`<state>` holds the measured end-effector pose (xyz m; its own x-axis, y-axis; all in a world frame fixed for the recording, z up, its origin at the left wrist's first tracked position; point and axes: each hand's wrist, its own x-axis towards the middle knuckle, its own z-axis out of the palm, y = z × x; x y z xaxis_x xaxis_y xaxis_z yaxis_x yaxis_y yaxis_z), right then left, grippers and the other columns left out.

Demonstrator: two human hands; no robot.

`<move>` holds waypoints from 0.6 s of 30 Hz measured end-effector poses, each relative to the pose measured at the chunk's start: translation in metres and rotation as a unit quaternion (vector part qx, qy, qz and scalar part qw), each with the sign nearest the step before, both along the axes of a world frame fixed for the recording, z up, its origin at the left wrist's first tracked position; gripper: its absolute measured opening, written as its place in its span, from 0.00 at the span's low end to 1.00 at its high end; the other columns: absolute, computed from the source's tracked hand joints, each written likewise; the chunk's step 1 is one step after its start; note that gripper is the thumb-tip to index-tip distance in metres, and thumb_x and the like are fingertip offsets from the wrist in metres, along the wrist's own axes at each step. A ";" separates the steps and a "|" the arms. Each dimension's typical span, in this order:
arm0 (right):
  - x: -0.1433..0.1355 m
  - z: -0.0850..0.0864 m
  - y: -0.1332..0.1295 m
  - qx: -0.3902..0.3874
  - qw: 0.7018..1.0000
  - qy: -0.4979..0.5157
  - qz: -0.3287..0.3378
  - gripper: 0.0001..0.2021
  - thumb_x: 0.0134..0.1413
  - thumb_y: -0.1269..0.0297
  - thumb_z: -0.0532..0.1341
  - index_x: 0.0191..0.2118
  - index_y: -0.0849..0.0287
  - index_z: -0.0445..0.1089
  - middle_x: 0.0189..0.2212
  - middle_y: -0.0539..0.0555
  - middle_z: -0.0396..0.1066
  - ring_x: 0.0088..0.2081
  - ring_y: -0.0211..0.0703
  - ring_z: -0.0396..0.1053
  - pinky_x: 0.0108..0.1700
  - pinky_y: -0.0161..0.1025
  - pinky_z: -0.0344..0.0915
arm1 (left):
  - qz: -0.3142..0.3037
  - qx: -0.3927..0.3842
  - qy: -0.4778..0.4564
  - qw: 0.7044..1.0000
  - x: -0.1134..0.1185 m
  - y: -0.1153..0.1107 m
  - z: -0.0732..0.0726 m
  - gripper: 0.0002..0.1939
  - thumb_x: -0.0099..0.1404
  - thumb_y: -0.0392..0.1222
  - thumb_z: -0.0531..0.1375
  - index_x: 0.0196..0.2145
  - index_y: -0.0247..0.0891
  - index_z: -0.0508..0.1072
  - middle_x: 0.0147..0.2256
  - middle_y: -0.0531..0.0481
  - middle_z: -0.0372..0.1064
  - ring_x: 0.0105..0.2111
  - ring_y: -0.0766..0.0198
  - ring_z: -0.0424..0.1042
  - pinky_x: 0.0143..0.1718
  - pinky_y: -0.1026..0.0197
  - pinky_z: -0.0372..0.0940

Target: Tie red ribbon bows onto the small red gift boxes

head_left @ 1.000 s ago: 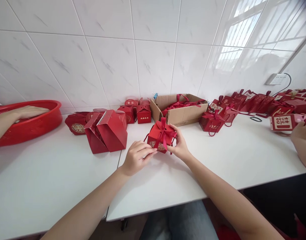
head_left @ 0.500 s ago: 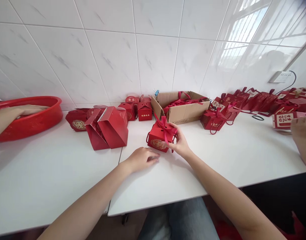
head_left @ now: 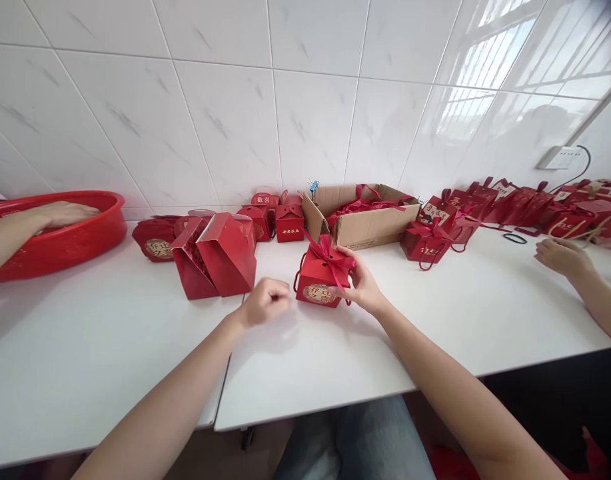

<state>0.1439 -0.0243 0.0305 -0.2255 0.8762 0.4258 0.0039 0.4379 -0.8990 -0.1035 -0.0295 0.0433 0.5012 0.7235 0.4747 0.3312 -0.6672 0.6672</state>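
A small red box (head_left: 319, 285) with a gold round emblem, cord loops at its sides and a dark pink ribbon bow (head_left: 331, 259) on top stands on the white table. My right hand (head_left: 361, 285) grips its right side, thumb at the front. To the left of the box, my left hand (head_left: 269, 301) hovers over the table with its fingers curled in, touching nothing. Folded red boxes (head_left: 225, 257) stand left of it.
An open cardboard box (head_left: 378, 227) of ribbons is by the wall. A bowed box (head_left: 425, 241) stands right of it. At left, a person's hand reaches into a red basin (head_left: 85, 233); at right, another person's hand (head_left: 565, 259) is near more red boxes.
My left hand has moved left and up, away from the box, and its fingers have curled. The small box has turned slightly. The person's hand at right has moved left, off a box.
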 end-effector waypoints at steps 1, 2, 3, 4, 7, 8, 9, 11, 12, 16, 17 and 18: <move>0.001 0.000 0.000 -0.005 1.000 0.002 0.021 0.41 0.38 0.59 0.71 0.60 0.50 0.54 0.58 0.58 0.60 0.56 0.53 0.63 0.57 0.52 0.62 | 0.034 0.019 -0.037 0.999 -0.004 0.003 0.003 0.20 0.59 0.40 0.54 0.12 0.39 0.55 0.14 0.54 0.50 0.17 0.68 0.52 0.19 0.62 0.50; 0.001 0.000 -0.001 -0.007 0.999 -0.001 0.041 0.41 0.38 0.59 0.71 0.60 0.50 0.54 0.57 0.58 0.61 0.55 0.54 0.63 0.56 0.52 0.63 | 0.077 0.036 -0.073 0.994 -0.008 0.006 0.006 0.18 0.61 0.39 0.51 0.15 0.39 0.57 0.17 0.53 0.52 0.19 0.67 0.54 0.20 0.63 0.52; 0.001 0.000 -0.002 -0.008 0.998 -0.008 0.060 0.42 0.38 0.58 0.71 0.60 0.50 0.54 0.56 0.58 0.62 0.55 0.54 0.64 0.56 0.52 0.63 | 0.118 0.049 -0.113 0.985 -0.010 0.008 0.009 0.14 0.62 0.39 0.51 0.19 0.38 0.62 0.21 0.52 0.56 0.22 0.67 0.57 0.22 0.63 0.55; 0.001 0.001 -0.004 -0.004 0.997 -0.019 0.081 0.42 0.38 0.58 0.71 0.60 0.50 0.54 0.57 0.58 0.62 0.55 0.54 0.64 0.55 0.52 0.63 | 0.152 0.051 -0.153 0.975 -0.010 0.010 0.013 0.08 0.62 0.40 0.52 0.26 0.38 0.67 0.26 0.51 0.61 0.26 0.66 0.61 0.25 0.63 0.58; -0.001 0.002 -0.007 0.018 0.987 -0.065 0.149 0.41 0.39 0.60 0.71 0.60 0.51 0.55 0.59 0.58 0.59 0.57 0.55 0.62 0.57 0.52 0.61 | 0.165 -0.020 -0.225 0.960 -0.006 0.009 0.020 0.19 0.58 0.43 0.61 0.48 0.41 0.68 0.42 0.48 0.66 0.36 0.66 0.67 0.35 0.63 0.65; -0.001 0.002 -0.008 0.025 0.983 -0.078 0.164 0.41 0.39 0.61 0.71 0.60 0.51 0.55 0.60 0.58 0.58 0.58 0.55 0.61 0.58 0.52 0.60 | 0.151 -0.053 -0.227 0.961 -0.003 0.008 0.022 0.21 0.57 0.44 0.63 0.49 0.41 0.68 0.42 0.48 0.67 0.36 0.65 0.68 0.37 0.62 0.66; -0.001 0.003 -0.009 0.030 0.981 -0.086 0.172 0.41 0.38 0.62 0.71 0.60 0.51 0.55 0.60 0.57 0.57 0.59 0.55 0.60 0.59 0.52 0.58 | 0.139 -0.077 -0.223 0.962 0.000 0.006 0.023 0.20 0.57 0.44 0.64 0.46 0.39 0.70 0.39 0.48 0.69 0.36 0.65 0.69 0.38 0.62 0.67; -0.001 0.003 -0.008 0.033 0.983 -0.088 0.159 0.40 0.39 0.64 0.71 0.60 0.50 0.55 0.60 0.57 0.57 0.59 0.53 0.59 0.60 0.51 0.57 | 0.143 -0.089 -0.225 0.960 0.005 0.001 0.025 0.14 0.55 0.45 0.65 0.38 0.36 0.73 0.33 0.49 0.71 0.35 0.64 0.70 0.39 0.61 0.68; 0.000 0.003 -0.008 0.032 0.987 -0.083 0.138 0.40 0.39 0.65 0.71 0.60 0.50 0.55 0.60 0.57 0.57 0.59 0.53 0.59 0.60 0.51 0.57 | 0.152 -0.081 -0.232 0.957 0.007 -0.002 0.026 0.13 0.55 0.45 0.66 0.36 0.36 0.73 0.32 0.49 0.71 0.34 0.64 0.71 0.38 0.61 0.69; 0.000 0.002 -0.003 0.044 0.996 -0.076 -0.012 0.40 0.37 0.63 0.71 0.58 0.50 0.56 0.58 0.57 0.58 0.58 0.53 0.59 0.59 0.52 0.57 | 0.166 -0.023 -0.240 0.956 0.018 -0.015 0.026 0.12 0.54 0.41 0.67 0.35 0.36 0.72 0.31 0.50 0.72 0.33 0.65 0.72 0.36 0.62 0.70; 0.000 0.001 -0.002 0.053 0.995 -0.078 -0.044 0.40 0.36 0.62 0.71 0.58 0.50 0.56 0.58 0.57 0.58 0.58 0.53 0.59 0.59 0.52 0.56 | 0.158 -0.014 -0.229 0.960 0.022 -0.018 0.024 0.11 0.54 0.41 0.67 0.35 0.36 0.72 0.32 0.50 0.71 0.33 0.65 0.72 0.37 0.62 0.70; -0.001 0.001 0.000 0.060 0.993 -0.078 -0.069 0.40 0.35 0.62 0.71 0.58 0.51 0.57 0.58 0.58 0.58 0.58 0.53 0.58 0.60 0.52 0.56 | 0.147 -0.010 -0.216 0.965 0.025 -0.020 0.021 0.10 0.55 0.40 0.66 0.35 0.36 0.72 0.32 0.49 0.71 0.34 0.64 0.72 0.37 0.62 0.70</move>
